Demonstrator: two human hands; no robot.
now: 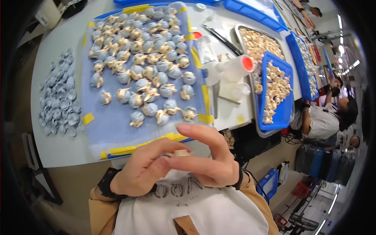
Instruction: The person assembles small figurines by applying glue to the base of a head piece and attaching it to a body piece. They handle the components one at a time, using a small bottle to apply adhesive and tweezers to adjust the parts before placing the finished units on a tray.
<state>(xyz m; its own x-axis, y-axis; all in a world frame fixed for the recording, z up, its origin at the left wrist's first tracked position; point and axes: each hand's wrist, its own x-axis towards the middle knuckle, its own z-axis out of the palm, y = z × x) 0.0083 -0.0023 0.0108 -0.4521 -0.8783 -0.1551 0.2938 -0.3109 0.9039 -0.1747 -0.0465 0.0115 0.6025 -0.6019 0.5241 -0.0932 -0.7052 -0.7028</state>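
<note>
Both hands meet in front of my chest, below the mat's near edge. My left hand (141, 168) pinches a small doll-head piece (181, 153), of which a cream part and a grey-blue edge show between the fingers. My right hand (213, 162) presses against the same piece, its upper finger raised and apart. Fingers hide most of the piece. Beyond the hands, a blue mat (111, 135) with yellow tape carries many small doll heads (189, 113), cream with grey-blue caps. Loose grey-blue cap shells (62, 96) lie piled left of the mat.
Right of the mat stand white bottles with red lids (237, 66) and black tweezers (223, 39). A blue tray (289, 78) of cream parts overlaps a metal tray (237, 29). Another blue bin (301, 74) stands farther right. People (323, 121) are at work at the far right.
</note>
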